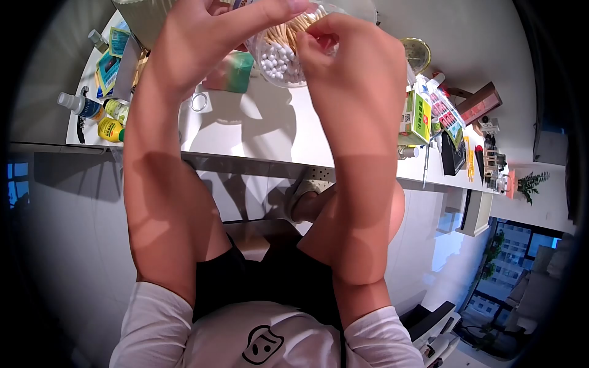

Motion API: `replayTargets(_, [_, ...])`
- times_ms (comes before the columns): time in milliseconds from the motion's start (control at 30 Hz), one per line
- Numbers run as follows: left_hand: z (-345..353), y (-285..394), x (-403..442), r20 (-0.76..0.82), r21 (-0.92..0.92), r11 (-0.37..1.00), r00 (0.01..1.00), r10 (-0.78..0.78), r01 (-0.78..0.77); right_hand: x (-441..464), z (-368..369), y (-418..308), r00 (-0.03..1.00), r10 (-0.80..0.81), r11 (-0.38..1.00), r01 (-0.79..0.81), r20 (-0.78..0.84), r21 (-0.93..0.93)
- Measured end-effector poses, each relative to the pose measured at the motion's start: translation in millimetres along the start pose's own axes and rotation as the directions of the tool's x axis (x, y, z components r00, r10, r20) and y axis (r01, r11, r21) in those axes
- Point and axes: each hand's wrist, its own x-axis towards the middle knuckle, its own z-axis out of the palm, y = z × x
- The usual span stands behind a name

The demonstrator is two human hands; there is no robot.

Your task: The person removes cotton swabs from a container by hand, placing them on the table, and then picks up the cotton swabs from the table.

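A clear round container point(267, 69) full of cotton swabs point(280, 60) is held up above the white table, at the top of the head view. My left hand point(215, 27) is wrapped round its left side, thumb across the top edge. Over the swabs, my right hand point(343, 46) has thumb and index finger pinched together at the container's right part; what lies between the fingertips is too small to make out. White swab tips face me, and the wooden-coloured sticks fan out behind them.
The white table point(270, 138) carries a green box point(230, 72) and a small ring point(199, 102). Bottles point(111, 129) and packets stand at the left. Boxes point(416, 118), a round gold-rimmed dish point(416, 56) and small items line the right side.
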Motion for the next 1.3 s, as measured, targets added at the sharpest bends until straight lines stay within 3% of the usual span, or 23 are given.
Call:
replayTargets(233, [1.5,-17.6,8.1,-0.019,-0.026,0.994,0.995,0.102,-0.102,-1.9,-2.3,1.6,0.967,-0.1,0.989,0.122,-0.233,0.08])
replayTargets(333, [-2.0,-25.6,11.8,-0.018,-0.056,0.988,0.989,0.146,-0.147,8.6,-24.7,8.7,0.992,0.111,0.952,-0.125,0.067,0.28])
replayTargets(400, [0.1,-16.8,9.1,-0.018,-0.069,0.987,0.99,0.143,-0.144,6.1,-17.0,18.9,0.999,0.014,0.956,0.001,-0.049,0.294])
replayTargets(500, [2.8,1.6,2.3,-0.076,0.063,0.993,0.992,-0.099,0.104,5.2,-13.5,29.0,0.999,0.03,0.974,-0.039,0.045,0.221])
replayTargets(567, [1.8,-2.6,2.8,0.023,-0.069,0.996,0.998,0.066,-0.064,4.8,-14.4,28.6,0.996,0.06,0.973,-0.073,0.064,0.219])
replayTargets(633, [1.7,-2.2,0.4,0.012,-0.06,0.997,0.998,0.055,-0.054,5.4,-18.9,22.1,0.982,0.172,0.967,-0.184,0.082,0.176])
replayTargets(767, [2.8,-7.0,0.1,-0.022,-0.055,0.994,0.995,0.095,-0.096,4.2,-13.6,19.2,0.983,0.169,0.958,-0.179,0.065,0.225])
replayTargets(833, [-1.2,-2.3,2.5,0.03,-0.06,0.997,0.998,0.057,-0.056,-0.3,-2.2,25.1,0.99,-0.064,0.994,0.075,-0.126,0.084])
replayTargets(867, [-4.7,-1.4,4.1,0.081,-0.062,0.998,0.997,0.02,-0.015,-0.2,-0.8,27.0,0.99,-0.063,0.994,0.074,-0.126,0.084])
replayTargets(933, [-10.5,-7.9,12.7,0.078,-0.044,0.999,0.997,0.024,-0.021,1.0,-0.4,28.6,0.983,-0.019,0.998,0.031,-0.183,0.062])
replayTargets(1067, [-5.8,-5.1,4.6,0.043,0.004,0.999,0.999,0.033,-0.033,4.6,-18.7,18.6,0.992,-0.008,0.999,0.012,-0.129,0.029])
replayTargets(1167, [-3.7,-0.3,1.6,0.028,0.034,0.999,0.999,0.039,-0.04,11.2,-21.4,45.9,0.98,0.154,0.908,-0.089,-0.129,0.409])
replayTargets(1200, [-3.7,-1.0,3.3,0.017,0.039,0.998,0.999,0.038,-0.039,13.6,-26.3,52.0,0.971,0.142,0.919,-0.057,-0.192,0.39])
replayTargets(1300, [-2.8,1.6,4.0,-0.003,0.075,0.996,0.999,0.038,-0.037,13.3,-35.6,65.4,0.932,0.284,0.913,-0.191,-0.226,0.362])
